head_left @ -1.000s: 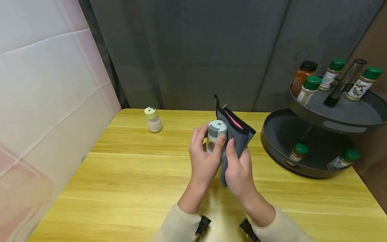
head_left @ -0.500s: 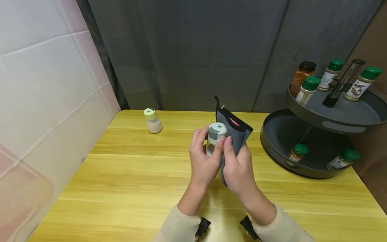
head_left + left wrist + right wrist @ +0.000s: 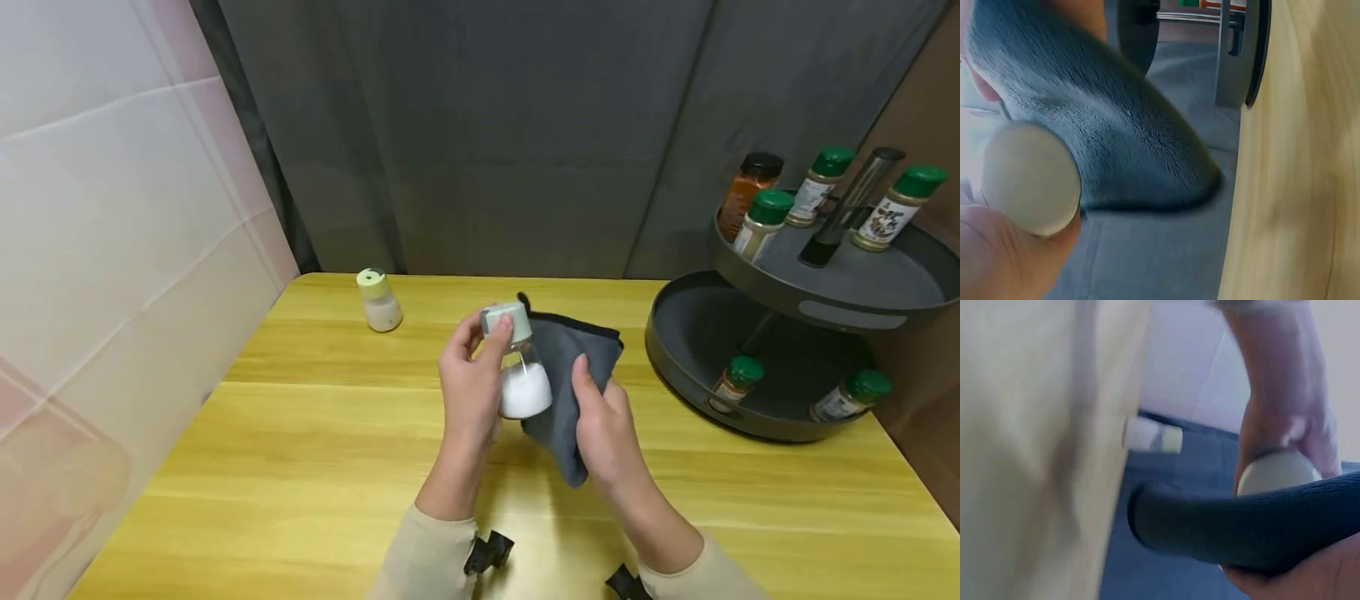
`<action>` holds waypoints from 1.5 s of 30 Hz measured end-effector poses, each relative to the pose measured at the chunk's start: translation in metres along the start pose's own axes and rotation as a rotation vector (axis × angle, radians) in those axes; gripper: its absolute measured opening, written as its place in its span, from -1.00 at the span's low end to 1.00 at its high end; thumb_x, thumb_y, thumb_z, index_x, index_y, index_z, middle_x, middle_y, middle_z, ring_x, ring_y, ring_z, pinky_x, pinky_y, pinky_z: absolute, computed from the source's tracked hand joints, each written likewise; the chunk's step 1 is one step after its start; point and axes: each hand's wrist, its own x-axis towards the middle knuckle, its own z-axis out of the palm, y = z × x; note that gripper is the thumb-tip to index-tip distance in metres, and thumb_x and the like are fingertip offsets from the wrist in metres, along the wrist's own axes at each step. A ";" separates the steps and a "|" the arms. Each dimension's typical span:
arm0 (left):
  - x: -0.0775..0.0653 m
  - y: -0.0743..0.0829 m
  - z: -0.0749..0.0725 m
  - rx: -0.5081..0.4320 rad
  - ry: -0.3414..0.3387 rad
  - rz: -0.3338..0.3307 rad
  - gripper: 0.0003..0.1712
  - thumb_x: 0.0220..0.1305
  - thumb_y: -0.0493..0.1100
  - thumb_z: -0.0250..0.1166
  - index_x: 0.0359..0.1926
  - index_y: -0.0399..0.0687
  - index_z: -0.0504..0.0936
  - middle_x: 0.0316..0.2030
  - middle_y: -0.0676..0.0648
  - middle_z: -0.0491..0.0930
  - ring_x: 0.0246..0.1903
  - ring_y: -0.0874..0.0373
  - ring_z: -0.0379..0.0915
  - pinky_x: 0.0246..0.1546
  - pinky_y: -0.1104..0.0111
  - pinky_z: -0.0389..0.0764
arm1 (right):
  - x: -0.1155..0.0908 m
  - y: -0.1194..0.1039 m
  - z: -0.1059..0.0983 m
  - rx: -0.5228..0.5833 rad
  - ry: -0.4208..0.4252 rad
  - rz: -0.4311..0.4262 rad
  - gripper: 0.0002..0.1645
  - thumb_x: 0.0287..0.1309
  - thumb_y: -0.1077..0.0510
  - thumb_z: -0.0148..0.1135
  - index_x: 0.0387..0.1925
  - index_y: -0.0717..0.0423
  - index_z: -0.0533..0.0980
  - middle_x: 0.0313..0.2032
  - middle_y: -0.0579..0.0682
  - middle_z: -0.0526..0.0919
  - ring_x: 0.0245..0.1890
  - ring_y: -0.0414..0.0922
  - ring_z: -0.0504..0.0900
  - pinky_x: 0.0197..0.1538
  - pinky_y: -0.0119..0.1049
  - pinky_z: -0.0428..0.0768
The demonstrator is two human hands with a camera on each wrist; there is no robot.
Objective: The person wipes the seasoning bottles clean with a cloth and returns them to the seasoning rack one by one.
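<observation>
My left hand (image 3: 472, 383) grips a glass salt shaker (image 3: 525, 390) by its pale green cap, thumb on the cap's near side. White powder fills the lower part of the glass, and the shaker tilts with its base toward the right hand. In the left wrist view the shaker's round base (image 3: 1032, 178) faces the camera. A grey cloth (image 3: 564, 367) with black edging hangs from my right hand (image 3: 607, 429), which pinches it under the thumb. The cloth is right beside the shaker; whether they touch I cannot tell. In the right wrist view the folded cloth (image 3: 1241, 525) partly covers the shaker.
A second shaker (image 3: 380, 302) with a yellow-green cap stands at the table's back left. On the right is a two-tier dark turntable rack (image 3: 757, 429). Several green-capped spice jars (image 3: 888, 208) and a black-capped orange jar (image 3: 750, 193) stand on it. A grey curtain (image 3: 480, 150) hangs behind the table.
The left hand has shifted left and tipped the shaker, so its powder-filled glass shows. The cloth has moved lower and spread out, its pink patch out of sight. The hands have drawn apart.
</observation>
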 end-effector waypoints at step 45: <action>-0.024 -0.015 0.014 0.209 -0.120 0.324 -0.62 0.45 -0.04 0.43 0.20 -0.02 0.75 0.04 -0.09 0.71 -0.03 0.15 0.56 -0.04 0.35 0.66 | 0.003 -0.002 0.013 -0.071 0.050 -0.277 -0.38 0.72 -0.07 -0.19 0.57 0.16 0.22 0.42 0.14 0.47 0.42 -0.03 0.44 0.41 -0.47 0.37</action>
